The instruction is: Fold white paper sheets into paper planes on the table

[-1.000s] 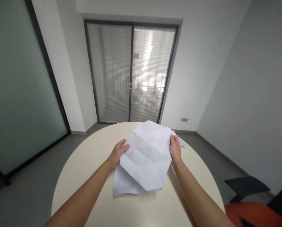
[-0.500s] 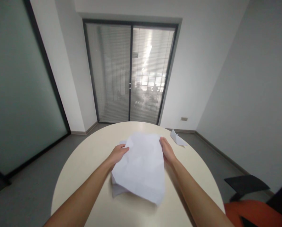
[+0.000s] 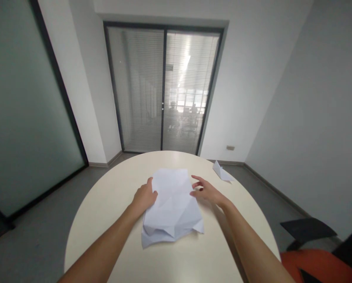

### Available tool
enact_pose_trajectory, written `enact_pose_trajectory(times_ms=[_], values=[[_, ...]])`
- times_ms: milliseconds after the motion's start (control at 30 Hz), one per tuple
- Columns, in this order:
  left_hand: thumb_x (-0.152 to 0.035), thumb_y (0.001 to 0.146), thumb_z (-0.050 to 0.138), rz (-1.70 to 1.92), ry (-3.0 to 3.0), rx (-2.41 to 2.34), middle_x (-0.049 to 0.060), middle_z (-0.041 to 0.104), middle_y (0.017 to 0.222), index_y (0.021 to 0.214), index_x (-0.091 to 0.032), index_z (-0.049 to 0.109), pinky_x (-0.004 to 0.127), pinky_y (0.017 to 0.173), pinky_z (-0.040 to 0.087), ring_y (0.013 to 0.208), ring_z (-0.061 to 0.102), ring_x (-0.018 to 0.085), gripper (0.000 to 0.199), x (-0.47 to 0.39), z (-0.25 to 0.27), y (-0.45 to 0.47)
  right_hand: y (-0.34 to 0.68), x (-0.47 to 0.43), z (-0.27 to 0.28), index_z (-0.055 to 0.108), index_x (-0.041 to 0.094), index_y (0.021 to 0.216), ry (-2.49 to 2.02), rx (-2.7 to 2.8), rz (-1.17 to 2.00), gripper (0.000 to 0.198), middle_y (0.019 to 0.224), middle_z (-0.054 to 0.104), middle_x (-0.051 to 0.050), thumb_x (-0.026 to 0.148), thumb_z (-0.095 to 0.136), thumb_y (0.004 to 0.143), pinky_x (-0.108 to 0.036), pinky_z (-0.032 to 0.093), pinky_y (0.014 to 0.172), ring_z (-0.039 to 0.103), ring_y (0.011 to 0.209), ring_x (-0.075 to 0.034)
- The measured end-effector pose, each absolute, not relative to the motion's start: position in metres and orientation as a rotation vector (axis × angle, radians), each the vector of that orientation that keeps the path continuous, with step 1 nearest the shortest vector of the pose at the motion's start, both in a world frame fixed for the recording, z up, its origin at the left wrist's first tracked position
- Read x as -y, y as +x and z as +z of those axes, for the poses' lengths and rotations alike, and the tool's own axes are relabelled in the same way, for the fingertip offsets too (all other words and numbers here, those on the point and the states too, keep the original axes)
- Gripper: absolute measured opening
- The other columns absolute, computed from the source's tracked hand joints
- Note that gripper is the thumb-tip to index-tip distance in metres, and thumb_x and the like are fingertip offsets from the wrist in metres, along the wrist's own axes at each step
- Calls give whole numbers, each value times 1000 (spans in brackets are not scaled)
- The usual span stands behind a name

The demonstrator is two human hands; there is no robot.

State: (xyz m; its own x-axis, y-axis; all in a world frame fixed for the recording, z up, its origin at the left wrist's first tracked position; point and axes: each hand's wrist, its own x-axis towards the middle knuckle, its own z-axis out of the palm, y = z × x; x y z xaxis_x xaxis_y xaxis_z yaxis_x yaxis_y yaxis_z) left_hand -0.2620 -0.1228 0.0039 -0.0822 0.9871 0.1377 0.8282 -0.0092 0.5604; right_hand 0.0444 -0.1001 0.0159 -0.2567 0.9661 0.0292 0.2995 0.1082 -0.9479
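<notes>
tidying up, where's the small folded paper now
In the head view, the small folded paper lies at the far right edge of the table, beyond the right hand.

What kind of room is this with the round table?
It looks like a small meeting room in an office, though I can't be sure. There is a round table, a red and black chair at the right, and a glass door or window with blinds behind.
</notes>
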Motion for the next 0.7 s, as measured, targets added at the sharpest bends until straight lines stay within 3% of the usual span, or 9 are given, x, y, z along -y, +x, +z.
enact_pose_trajectory(times_ms=[100, 167, 233, 333, 400, 533, 700], values=[[-25, 84, 58, 552, 2063, -2107, 23, 58, 131, 135, -16, 51, 48, 97, 43, 120, 56, 38, 52, 134, 14, -257, 68, 86, 6, 69, 20, 115, -1475, 1690, 695, 46, 101, 66, -7, 35, 74, 73, -35, 50, 73, 62, 73, -17], [-28, 85, 57, 609, 2197, -2069, 23, 41, 150, 132, -16, 54, 51, 104, 39, 136, 40, 39, 49, 139, 19, -251, 91, 77, -1, 70, 20, 112, -1544, 1652, 302, 37, 112, 65, -11, 31, 67, 77, -44, 47, 90, 63, 93, -24], [-33, 87, 57, 679, 2370, -1792, 15, 29, 159, 138, -20, 52, 49, 114, 29, 146, 25, 35, 53, 143, 21, -244, 115, 71, -8, 71, 22, 111, -1542, 1580, 38, 35, 124, 61, -12, 29, 64, 78, -48, 39, 104, 54, 119, -30], [-43, 86, 60, 603, 2502, -1256, 5, 16, 164, 148, -29, 41, 52, 120, 16, 151, 9, 34, 66, 151, 18, -233, 144, 66, -18, 70, 21, 113, -1582, 1480, -54, 37, 133, 55, -17, 28, 62, 78, -52, 26, 112, 39, 136, -35], [-49, 84, 63, 496, 2460, -1114, 6, 18, 164, 149, -32, 41, 57, 120, 14, 150, 10, 37, 71, 156, 15, -229, 156, 63, -23, 72, 17, 109, -1635, 1445, -40, 35, 134, 54, -20, 27, 64, 76, -53, 24, 112, 33, 140, -38], [-53, 78, 68, 326, 2398, -1066, 8, 30, 160, 143, -31, 49, 62, 118, 13, 148, 16, 41, 71, 159, 14, -229, 167, 54, -23, 75, 16, 102, -1730, 1427, 27, 32, 132, 57, -22, 29, 65, 74, -56, 26, 110, 39, 136, -41], [-50, 73, 73, 315, 2384, -1078, 9, 32, 159, 140, -30, 53, 62, 118, 15, 148, 17, 42, 73, 155, 18, -231, 175, 45, -20, 77, 18, 99, -1849, 1464, 27, 32, 122, 67, -17, 29, 58, 76, -50, 34, 108, 51, 128, -35]])
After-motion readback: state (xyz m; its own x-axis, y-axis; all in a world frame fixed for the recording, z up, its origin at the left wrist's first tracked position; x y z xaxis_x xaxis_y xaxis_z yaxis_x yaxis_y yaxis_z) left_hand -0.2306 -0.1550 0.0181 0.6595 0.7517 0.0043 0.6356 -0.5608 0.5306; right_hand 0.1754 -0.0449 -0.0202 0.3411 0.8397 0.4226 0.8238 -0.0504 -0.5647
